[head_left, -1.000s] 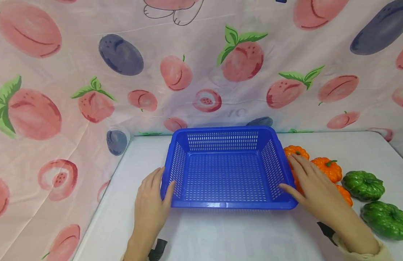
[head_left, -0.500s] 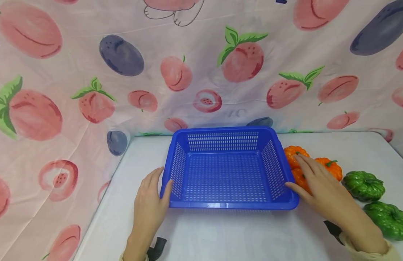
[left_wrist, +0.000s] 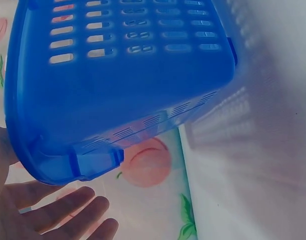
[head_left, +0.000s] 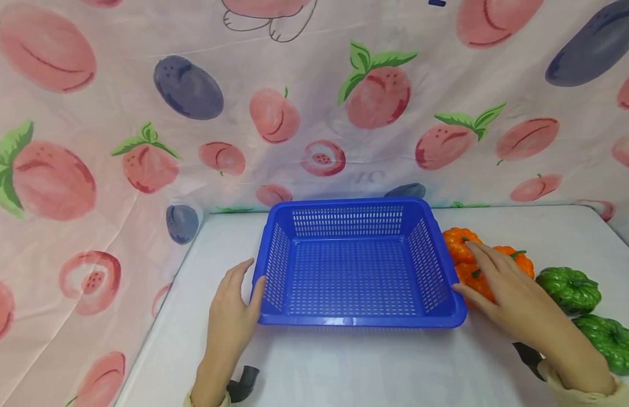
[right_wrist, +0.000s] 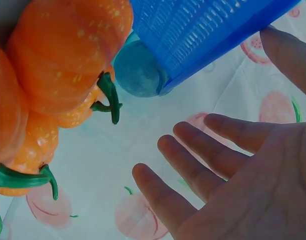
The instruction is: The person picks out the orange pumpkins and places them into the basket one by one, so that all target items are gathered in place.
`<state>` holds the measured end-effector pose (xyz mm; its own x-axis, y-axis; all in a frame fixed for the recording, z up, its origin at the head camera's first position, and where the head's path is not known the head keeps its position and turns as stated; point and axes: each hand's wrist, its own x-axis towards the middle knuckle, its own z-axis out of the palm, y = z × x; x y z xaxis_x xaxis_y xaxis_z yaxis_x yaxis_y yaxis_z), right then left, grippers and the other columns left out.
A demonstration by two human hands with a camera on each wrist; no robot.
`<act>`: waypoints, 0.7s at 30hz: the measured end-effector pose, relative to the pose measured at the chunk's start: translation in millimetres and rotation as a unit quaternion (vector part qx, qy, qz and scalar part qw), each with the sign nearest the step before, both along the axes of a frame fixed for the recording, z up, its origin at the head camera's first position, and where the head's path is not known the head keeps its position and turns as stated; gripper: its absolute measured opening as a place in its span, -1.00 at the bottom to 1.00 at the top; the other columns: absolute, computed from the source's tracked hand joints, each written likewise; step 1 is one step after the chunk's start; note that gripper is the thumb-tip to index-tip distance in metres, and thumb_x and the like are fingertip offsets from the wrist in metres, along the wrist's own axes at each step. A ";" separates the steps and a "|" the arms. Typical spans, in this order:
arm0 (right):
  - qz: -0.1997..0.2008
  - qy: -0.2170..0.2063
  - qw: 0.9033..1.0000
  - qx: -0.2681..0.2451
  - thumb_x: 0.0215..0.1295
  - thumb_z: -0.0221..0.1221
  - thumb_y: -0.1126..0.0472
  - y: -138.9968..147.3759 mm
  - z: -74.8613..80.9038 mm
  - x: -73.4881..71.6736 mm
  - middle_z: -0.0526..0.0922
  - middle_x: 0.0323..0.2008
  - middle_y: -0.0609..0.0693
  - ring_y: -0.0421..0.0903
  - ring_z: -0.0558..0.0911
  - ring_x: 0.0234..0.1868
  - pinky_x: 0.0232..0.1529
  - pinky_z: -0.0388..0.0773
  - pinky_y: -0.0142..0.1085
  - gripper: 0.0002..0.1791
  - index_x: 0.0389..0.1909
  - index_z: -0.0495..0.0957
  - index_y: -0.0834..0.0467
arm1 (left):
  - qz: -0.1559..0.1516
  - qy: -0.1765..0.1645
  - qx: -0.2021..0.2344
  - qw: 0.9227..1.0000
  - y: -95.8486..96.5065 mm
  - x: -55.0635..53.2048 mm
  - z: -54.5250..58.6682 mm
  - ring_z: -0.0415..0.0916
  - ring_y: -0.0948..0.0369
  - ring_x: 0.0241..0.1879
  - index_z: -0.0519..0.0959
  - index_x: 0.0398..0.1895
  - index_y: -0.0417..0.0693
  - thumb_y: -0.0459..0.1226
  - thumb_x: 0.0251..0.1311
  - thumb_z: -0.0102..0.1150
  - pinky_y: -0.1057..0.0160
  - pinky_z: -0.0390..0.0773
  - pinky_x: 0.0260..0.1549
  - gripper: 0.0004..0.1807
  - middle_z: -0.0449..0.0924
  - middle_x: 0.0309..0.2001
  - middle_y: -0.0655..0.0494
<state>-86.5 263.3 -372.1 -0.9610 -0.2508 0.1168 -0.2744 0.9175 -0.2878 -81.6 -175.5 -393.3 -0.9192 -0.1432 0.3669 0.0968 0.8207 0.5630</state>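
Observation:
A blue plastic basket [head_left: 352, 277] with slotted walls sits on the white table, bare inside. Beside its left rim is my left hand [head_left: 233, 314], fingers spread and relaxed. In the left wrist view, that hand's fingers [left_wrist: 68, 212] reach past the outer side of the rim. My right hand [head_left: 518, 302] hovers by the right rim, its thumb tip right at the edge. The right wrist view shows its other fingers [right_wrist: 192, 172] extended, holding nothing. Several orange toy pumpkins [head_left: 459, 243] with green stems cluster beneath and beyond this hand, partly hidden by it.
Two green pumpkins [head_left: 568, 290] lie at the right of the table [head_left: 345, 367], the nearer one partly covered by the right forearm. A fruit-print cloth [head_left: 314, 113] hangs behind the table and along its left side.
My right hand has shifted right, away from the basket rim, uncovering more of the orange pumpkins. My left hand has drawn slightly left from the rim. The basket stays in place.

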 end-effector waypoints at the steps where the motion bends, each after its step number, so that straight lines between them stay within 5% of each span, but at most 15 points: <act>1: 0.000 -0.001 1.000 -0.003 0.36 0.16 -0.22 1.0 -0.3 0.1 0.20 0.40 0.41 0.44 0.26 0.32 0.10 0.30 0.42 -0.04 0.53 0.01 0.26 | 0.000 -0.001 0.003 1.000 -0.3 -0.8 -0.3 0.46 -0.08 0.27 0.47 0.27 -0.14 -0.15 0.36 0.19 -0.12 0.44 0.21 -0.53 0.52 0.24 -0.12; 21: -0.008 -0.029 0.999 -0.017 0.38 0.15 -0.20 17.2 -11.7 -3.7 0.21 0.36 0.43 0.42 0.27 0.29 0.10 0.31 0.41 -0.09 0.46 0.12 0.36 | -0.006 -0.042 0.058 0.997 -2.2 -15.1 3.3 0.52 -0.05 0.18 0.46 0.29 -0.15 -0.21 0.40 0.13 -0.05 0.54 0.13 -0.56 0.55 0.20 -0.15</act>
